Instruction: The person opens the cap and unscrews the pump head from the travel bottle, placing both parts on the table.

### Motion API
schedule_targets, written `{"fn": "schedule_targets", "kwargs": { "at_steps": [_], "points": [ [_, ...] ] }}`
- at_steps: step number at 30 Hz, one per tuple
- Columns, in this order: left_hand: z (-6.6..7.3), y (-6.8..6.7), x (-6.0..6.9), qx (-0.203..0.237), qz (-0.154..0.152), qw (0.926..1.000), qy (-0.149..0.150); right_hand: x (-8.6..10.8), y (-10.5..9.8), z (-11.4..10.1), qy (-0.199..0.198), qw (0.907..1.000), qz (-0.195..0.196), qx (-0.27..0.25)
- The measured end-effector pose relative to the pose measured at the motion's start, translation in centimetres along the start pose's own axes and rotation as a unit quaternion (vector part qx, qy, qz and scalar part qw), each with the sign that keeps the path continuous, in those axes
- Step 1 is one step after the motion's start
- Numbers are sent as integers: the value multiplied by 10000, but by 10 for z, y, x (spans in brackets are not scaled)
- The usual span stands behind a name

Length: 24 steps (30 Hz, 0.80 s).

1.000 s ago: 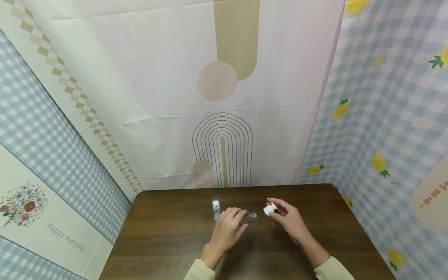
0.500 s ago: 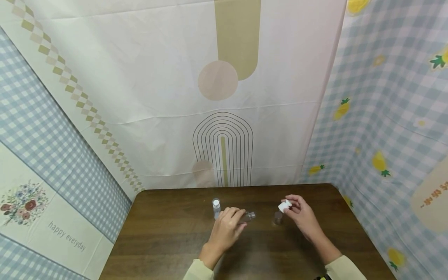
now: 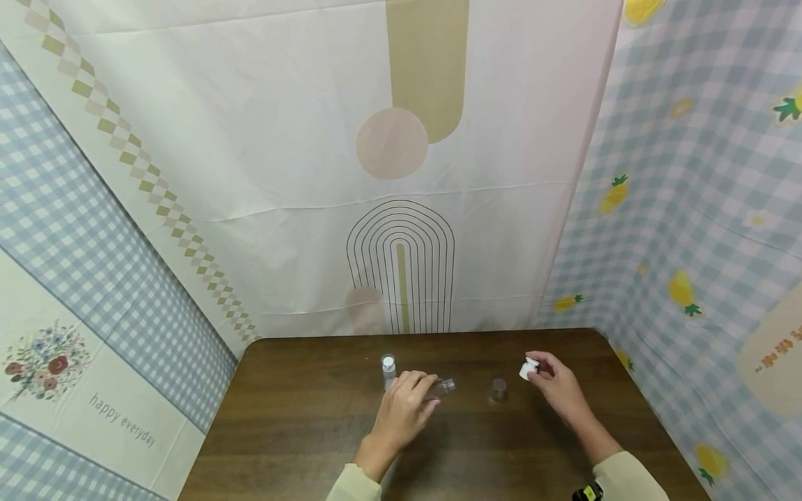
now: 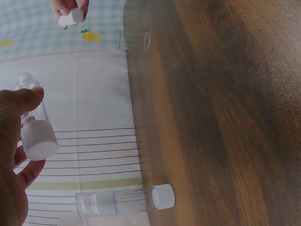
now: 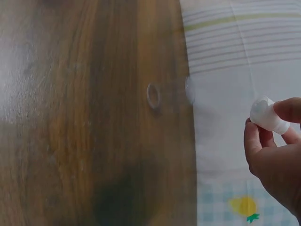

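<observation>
My left hand [image 3: 403,405] grips a clear bottle [image 4: 32,110] with a white base, tilted above the table. Its narrow threaded neck is uncovered and points right in the head view. My right hand [image 3: 560,387] pinches a small white pump top [image 5: 266,114] between thumb and fingers, held up apart from the bottle. Between the hands, a clear cap [image 3: 498,390] stands on the table; its see-through wall is faint in both wrist views. Just behind my left hand stands a second clear bottle [image 4: 124,201], white at its base, partly hidden by that hand in the head view.
The dark wooden table [image 3: 301,431] has rounded back corners. A pale printed cloth [image 3: 276,264] hangs along its back edge, with checked cloths at the left and right [image 3: 683,209] sides.
My right hand has moved right with the white pump top, away from the bottle neck, and the clear cap has come into view. My left hand stays nearly still with the bottle.
</observation>
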State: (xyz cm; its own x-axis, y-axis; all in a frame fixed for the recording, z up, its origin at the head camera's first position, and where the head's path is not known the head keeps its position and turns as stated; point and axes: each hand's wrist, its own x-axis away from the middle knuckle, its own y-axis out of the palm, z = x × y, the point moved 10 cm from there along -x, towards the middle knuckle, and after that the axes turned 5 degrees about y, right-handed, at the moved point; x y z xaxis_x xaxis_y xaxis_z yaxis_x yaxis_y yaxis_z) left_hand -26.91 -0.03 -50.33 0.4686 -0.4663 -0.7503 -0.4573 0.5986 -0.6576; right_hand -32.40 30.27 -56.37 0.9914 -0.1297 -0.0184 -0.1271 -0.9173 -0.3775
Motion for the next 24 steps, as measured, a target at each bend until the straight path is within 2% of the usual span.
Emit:
{"fn": "schedule_targets", "kwargs": {
  "at_steps": [5, 10, 17, 24],
  "points": [
    [0, -1, 0, 6, 14, 10000, -27, -4, -1, 16, 203, 9996, -130, 137],
    [1, -1, 1, 3, 80, 10000, 20, -9, -4, 33, 386, 9973, -211, 589],
    [-1, 0, 3, -4, 39, 10000, 49, -15, -8, 55, 592, 9874, -278, 1440],
    [-2, 0, 4, 44, 49, 10000, 33, -26, -6, 72, 564, 9803, -464, 1833]
  ]
}}
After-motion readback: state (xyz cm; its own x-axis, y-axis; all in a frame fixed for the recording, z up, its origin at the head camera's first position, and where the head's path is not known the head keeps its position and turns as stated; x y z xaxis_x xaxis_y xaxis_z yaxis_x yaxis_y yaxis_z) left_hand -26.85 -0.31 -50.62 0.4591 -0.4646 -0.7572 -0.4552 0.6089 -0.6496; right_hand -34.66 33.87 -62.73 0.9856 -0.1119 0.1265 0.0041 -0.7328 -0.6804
